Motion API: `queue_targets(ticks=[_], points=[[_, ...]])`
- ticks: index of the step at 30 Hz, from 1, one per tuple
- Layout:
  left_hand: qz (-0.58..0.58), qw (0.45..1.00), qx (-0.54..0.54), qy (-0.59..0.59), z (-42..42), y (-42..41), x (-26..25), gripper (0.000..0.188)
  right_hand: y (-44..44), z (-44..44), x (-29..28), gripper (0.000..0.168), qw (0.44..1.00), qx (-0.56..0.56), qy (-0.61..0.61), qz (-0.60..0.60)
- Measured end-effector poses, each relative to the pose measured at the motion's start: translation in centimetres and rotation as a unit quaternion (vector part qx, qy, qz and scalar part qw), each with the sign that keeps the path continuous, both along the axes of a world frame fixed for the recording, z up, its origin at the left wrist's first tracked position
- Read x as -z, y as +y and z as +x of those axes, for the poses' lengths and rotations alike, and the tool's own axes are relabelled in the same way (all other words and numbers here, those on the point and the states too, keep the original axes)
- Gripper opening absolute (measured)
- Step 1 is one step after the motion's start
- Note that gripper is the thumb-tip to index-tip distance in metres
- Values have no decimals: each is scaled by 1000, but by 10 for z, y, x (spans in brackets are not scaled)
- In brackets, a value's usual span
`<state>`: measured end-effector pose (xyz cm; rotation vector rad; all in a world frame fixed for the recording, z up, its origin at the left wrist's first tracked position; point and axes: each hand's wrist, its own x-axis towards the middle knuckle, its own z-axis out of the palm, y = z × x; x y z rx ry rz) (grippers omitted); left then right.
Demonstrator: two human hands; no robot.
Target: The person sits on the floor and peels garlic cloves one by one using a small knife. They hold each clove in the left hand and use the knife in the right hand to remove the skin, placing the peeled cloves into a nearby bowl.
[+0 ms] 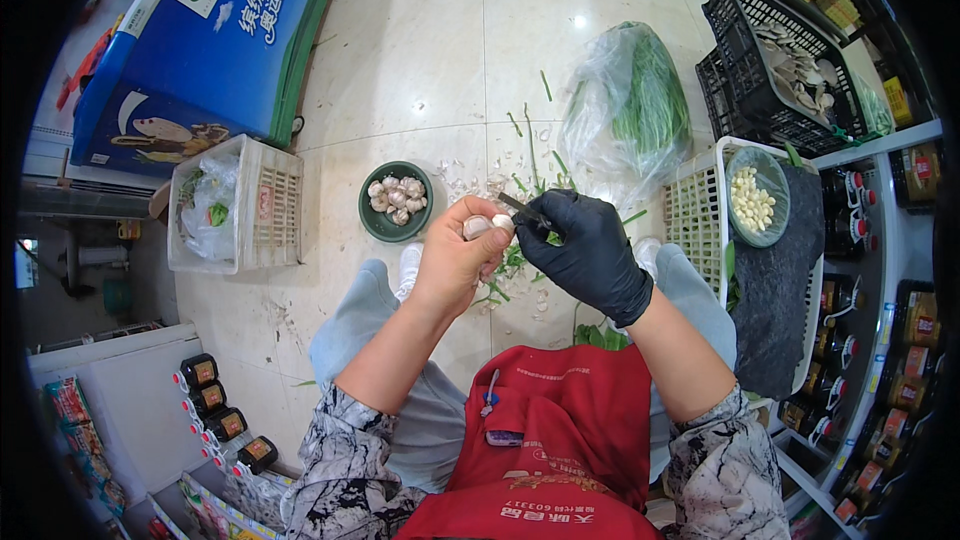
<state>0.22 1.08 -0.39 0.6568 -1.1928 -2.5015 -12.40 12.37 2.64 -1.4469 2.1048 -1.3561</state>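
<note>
My bare left hand (pixel 450 251) pinches garlic cloves (pixel 476 226) between thumb and fingers, in front of my knees. Wearing a black glove, my right hand (pixel 583 251) grips a small knife (pixel 516 204), its dark blade pointing left just above the cloves. The knife's handle is mostly hidden in the glove. On the floor to the left, a dark green bowl (pixel 373 231) holds several whole garlic bulbs (pixel 397 199). Peeled white cloves (pixel 753 200) fill part of a lined green bowl (pixel 759 241) at my right.
Garlic skins (pixel 457 180) and green scraps (pixel 514 262) litter the tiles. A plastic bag of green vegetables (pixel 645 105) lies ahead. White crates flank me, one left (pixel 274 210), one right (pixel 694 217). Black crates (pixel 742 52) with mushrooms stand far right; shelves of bottles (pixel 840 300) run alongside.
</note>
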Motion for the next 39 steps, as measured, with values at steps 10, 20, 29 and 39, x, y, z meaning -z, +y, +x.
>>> queue_targets(ticks=[10,20,29,39], points=[[-506,857,-82,-58,1,-1,-16,25,2,-12,-4,11,987,14,-160,12],[-731,677,-67,43,-1,-2,-10,25,-1,0,-3,20,982,10,-156,104],[-766,636,-48,80,-3,-1,1,21,0,-1,9,16,960,12,-254,117],[-383,917,-110,-12,-1,4,-3,29,5,-22,12,5,926,-9,-364,102]])
